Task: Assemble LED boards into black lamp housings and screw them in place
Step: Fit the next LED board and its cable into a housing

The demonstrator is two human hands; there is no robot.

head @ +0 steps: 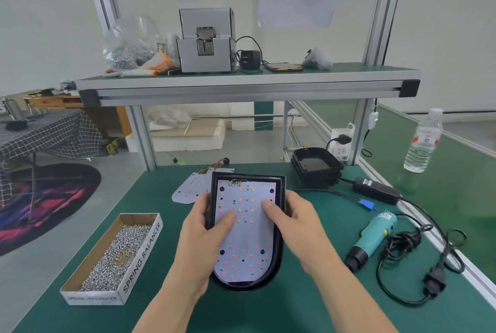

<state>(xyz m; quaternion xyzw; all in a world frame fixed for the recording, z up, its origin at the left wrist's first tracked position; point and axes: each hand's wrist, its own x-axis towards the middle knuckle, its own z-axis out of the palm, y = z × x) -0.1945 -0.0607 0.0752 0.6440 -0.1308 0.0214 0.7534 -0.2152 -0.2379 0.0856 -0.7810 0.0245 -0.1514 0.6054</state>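
We worked over a green-matted bench (295, 306), with open mat near its front edge. At its middle we held the black lamp housing (241, 285), a glossy round-ended tray, slightly raised. The pale LED board (249, 238), dotted red and orange, lay inside it. Our left hand (200, 236) and right hand (298, 225) gripped opposite rims, thumbs pressing flat on the board and fingers seemingly curled underneath, out of sight. A cardboard carton (142, 255) of screws sat well left, and a teal electric screwdriver (373, 238) lay to the right.
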